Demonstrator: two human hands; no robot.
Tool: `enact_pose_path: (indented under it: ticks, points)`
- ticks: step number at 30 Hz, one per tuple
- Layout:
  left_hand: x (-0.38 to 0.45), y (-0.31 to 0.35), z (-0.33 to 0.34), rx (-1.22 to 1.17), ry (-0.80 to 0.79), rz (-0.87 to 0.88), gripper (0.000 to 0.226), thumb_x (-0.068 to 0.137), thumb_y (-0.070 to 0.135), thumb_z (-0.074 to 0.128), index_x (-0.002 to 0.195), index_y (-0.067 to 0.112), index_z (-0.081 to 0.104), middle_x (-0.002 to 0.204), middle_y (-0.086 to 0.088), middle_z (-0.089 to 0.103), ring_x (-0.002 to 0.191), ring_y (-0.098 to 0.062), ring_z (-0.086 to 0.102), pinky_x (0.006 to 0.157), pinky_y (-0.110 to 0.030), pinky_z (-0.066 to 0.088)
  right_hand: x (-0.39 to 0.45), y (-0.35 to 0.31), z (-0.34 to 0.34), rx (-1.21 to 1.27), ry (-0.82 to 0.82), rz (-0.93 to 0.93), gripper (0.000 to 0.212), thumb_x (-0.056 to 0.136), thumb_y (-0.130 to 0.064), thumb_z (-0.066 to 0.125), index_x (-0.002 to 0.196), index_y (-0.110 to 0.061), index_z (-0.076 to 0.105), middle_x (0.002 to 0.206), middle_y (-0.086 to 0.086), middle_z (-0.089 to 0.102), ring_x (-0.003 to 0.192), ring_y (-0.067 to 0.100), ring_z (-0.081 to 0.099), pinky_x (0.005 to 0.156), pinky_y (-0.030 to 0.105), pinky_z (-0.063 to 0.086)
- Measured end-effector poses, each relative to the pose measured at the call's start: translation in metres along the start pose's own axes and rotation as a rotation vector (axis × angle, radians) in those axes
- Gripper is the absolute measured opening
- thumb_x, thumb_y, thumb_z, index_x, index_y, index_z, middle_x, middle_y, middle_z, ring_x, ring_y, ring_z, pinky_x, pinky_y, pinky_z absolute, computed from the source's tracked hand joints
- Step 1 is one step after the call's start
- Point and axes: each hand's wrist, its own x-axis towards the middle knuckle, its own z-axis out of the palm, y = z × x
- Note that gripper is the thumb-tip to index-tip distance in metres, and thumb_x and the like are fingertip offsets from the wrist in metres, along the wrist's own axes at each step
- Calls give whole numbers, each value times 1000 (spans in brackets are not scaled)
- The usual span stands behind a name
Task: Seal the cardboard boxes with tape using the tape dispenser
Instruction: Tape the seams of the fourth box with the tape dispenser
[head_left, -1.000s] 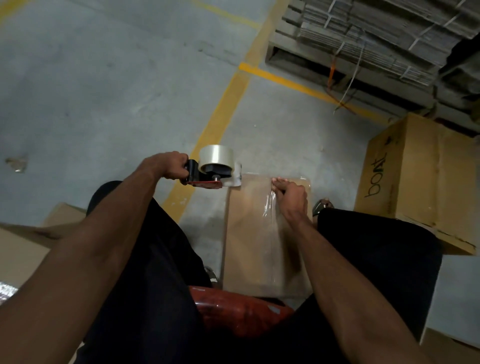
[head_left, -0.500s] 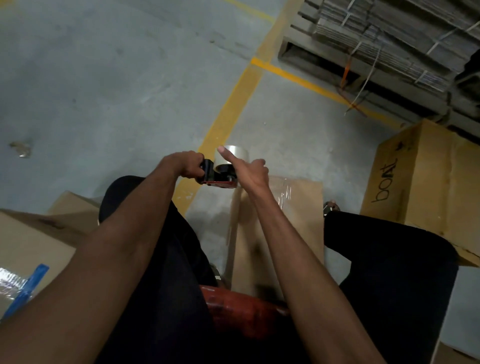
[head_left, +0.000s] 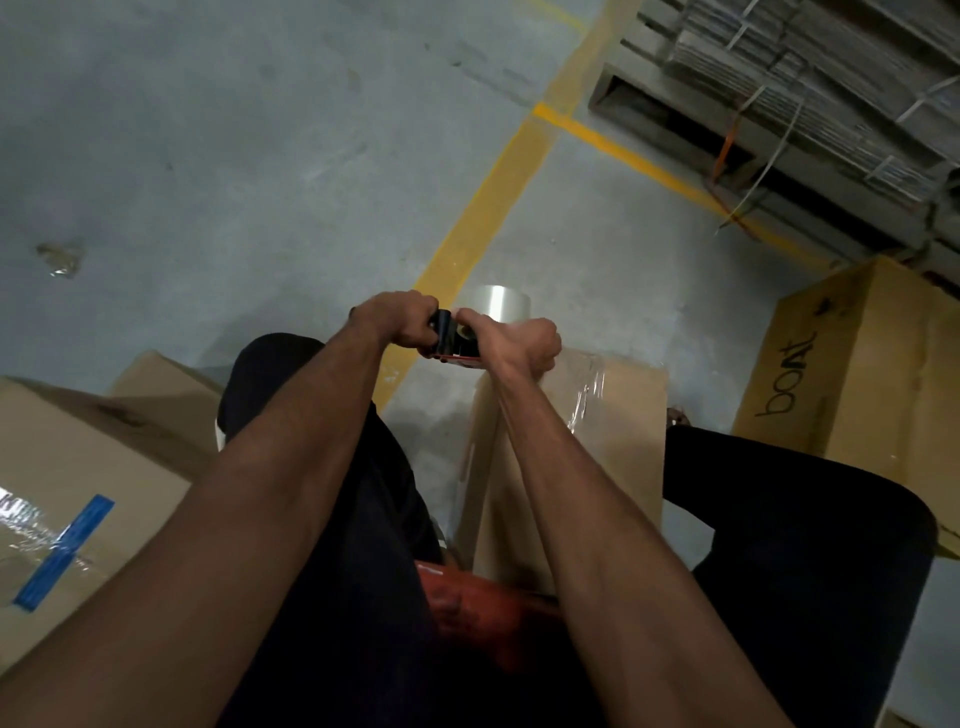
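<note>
Cardboard, light and stiff, forms the box (head_left: 618, 447) held upright between the knees; above its top edge the tape dispenser (head_left: 457, 338) is gripped by both hands, left hand (head_left: 397, 325) on the handle, right hand (head_left: 519, 345) around the roll end; the clingy film is best handled by its free edge.

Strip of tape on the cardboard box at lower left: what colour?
Blue, seen in the head view: the strip of tape lies on the brown cardboard box.

Glossy clear tape roll (head_left: 500, 300), matt brown cardboard box (head_left: 623, 415), rough concrete floor (head_left: 234, 156)
</note>
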Motion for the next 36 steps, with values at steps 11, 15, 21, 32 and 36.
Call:
enact_pose_path:
  ticks: [11, 15, 21, 32, 36]
  points:
    - [-13, 6, -2, 20, 49, -26, 26, 83, 31, 66, 96, 17, 48, 90, -5, 55, 83, -31, 59, 71, -36, 48, -4, -8, -11, 9, -39, 39, 71, 43, -51, 96, 96, -10, 71, 107, 8, 71, 94, 27, 71, 74, 36, 61]
    - [-18, 8, -4, 39, 44, -27, 27, 81, 33, 67, 95, 17, 49, 90, -7, 58, 81, -31, 61, 75, -40, 54, -6, -5, -15, 25, -51, 25, 69, 47, -48, 97, 95, -7, 71, 101, 6, 70, 95, 26, 71, 76, 36, 61]
    - [-23, 9, -6, 51, 33, -36, 28, 80, 33, 69, 95, 18, 51, 89, -5, 59, 79, -30, 61, 71, -37, 52, -6, -2, -13, 8, -58, 20, 69, 46, -47, 98, 95, -6, 71, 100, 6, 73, 83, 23, 70, 73, 34, 62]
    - [-19, -10, -7, 98, 36, -110, 34, 75, 37, 73, 100, 19, 56, 97, -7, 63, 80, -29, 58, 71, -35, 47, -10, 23, 16, -90, -41, -65, 115, 47, -100, 58, 124, -14, 63, 126, 12, 56, 117, 36, 55, 101, 48, 48]
    - [-13, -21, -14, 54, 70, -287, 33, 72, 35, 76, 98, 20, 62, 92, -6, 64, 84, -29, 63, 75, -36, 50, 12, 53, 4, 109, -35, -162, 68, 88, -70, 61, 123, -11, 67, 118, 12, 64, 112, 31, 60, 89, 32, 42]
